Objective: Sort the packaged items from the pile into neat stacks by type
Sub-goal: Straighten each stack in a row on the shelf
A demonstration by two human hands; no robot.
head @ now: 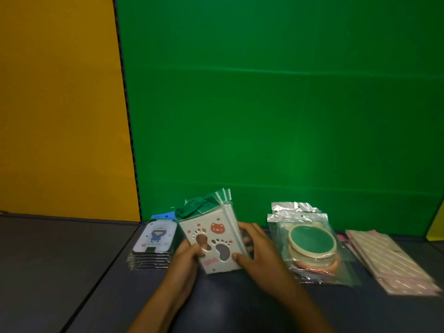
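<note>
From the head camera, both hands hold a small bundle of white paw-print packets (213, 243) tilted above the dark table (72, 260), near its middle. The left hand (186, 257) grips the bundle's left edge, thumb on the front; the right hand (258, 251) clasps the right edge. Left of it lies a stack of cartoon cards (155, 241); right, bagged round mirrors (310, 241), possibly, then striped pink packets (389, 258).

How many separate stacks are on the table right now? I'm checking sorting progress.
3 on the table: cartoon-card packs at left, round mirror packs right of centre, striped packs far right. A fourth bundle, the paw-print packs, is gripped by both hands.
</note>
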